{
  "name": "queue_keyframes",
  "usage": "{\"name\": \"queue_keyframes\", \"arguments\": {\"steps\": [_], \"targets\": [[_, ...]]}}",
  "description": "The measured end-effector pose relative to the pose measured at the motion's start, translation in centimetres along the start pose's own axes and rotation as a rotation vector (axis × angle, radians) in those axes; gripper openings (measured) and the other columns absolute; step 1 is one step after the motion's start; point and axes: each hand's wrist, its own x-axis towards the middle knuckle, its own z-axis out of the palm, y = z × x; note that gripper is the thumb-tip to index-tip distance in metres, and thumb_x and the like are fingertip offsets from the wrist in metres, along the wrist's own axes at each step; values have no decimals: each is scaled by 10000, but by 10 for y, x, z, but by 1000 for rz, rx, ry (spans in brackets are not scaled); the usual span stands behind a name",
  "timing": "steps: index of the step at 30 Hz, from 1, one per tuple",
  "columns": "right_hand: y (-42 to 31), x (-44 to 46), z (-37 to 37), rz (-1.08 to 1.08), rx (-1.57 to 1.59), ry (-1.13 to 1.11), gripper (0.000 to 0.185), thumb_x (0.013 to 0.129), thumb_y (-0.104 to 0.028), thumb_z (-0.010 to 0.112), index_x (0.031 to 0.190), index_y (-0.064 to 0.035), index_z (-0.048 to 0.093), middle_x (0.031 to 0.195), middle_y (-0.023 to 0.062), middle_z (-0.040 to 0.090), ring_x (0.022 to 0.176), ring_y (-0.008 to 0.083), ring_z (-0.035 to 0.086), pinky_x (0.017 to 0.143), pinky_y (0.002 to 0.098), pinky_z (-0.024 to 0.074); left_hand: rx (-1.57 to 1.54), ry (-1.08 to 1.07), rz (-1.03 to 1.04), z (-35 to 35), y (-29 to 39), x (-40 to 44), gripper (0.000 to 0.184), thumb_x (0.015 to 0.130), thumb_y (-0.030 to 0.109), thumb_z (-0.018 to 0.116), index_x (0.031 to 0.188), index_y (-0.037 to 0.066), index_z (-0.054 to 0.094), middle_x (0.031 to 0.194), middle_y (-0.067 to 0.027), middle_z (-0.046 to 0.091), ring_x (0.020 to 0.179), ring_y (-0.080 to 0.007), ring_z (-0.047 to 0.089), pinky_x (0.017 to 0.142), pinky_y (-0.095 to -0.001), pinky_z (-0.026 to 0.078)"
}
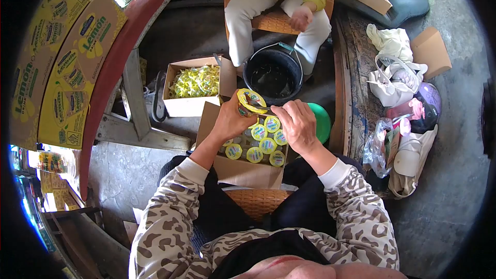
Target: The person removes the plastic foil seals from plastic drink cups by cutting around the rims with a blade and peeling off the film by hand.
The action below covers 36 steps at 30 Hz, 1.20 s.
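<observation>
My left hand point(233, 118) is wrapped round a cup with a yellow lid point(251, 99), raised over an open cardboard box point(248, 171). Close to its right, my right hand point(296, 125) pinches a thin dark tool point(264, 107) whose tip reaches the lid's edge. Several more cups with yellow and white lids point(268, 145) stand upright inside the box below both hands. What kind of tool it is cannot be made out.
A black bucket point(273, 74) stands ahead, before a seated person point(281, 5). Left of it is a box of yellow scraps point(195, 81). A green basin point(319, 123) lies right, bags point(395, 80) farther right. Printed lemon cartons point(82, 67) are at the left.
</observation>
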Motion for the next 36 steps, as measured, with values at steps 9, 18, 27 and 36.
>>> {"name": "queue_keyframes", "arguments": {"steps": [9,18,27,36], "targets": [[-4,-3,6,33,-10,9,212,726,-38,693,936,-61,700,775,35,523,736,217,568,665,357,474,213,24,41,-1,1,1,466,718,149,786,1113,22,574,965,-171,712,924,-330,709,806,-391,553],[-6,-9,18,602,491,-27,164,797,24,677,916,-89,690,822,72,529,746,274,587,652,411,477,245,22,-9,-1,-1,3,472,738,167,768,1140,30,562,945,-195,714,922,-393,694,799,-438,551],[-7,-7,4,75,12,-55,282,712,-84,693,994,-66,698,841,34,522,797,215,558,673,350,452,28,-72,-49,-4,-3,2,499,720,195,744,1164,42,576,983,-181,715,947,-360,703,849,-419,540],[-14,-12,9,239,98,-87,237,699,-13,704,930,-61,679,868,53,535,824,241,571,675,370,461,191,-81,-17,-1,-9,2,542,712,218,739,1206,86,557,988,-184,706,946,-396,676,824,-466,535]]}}
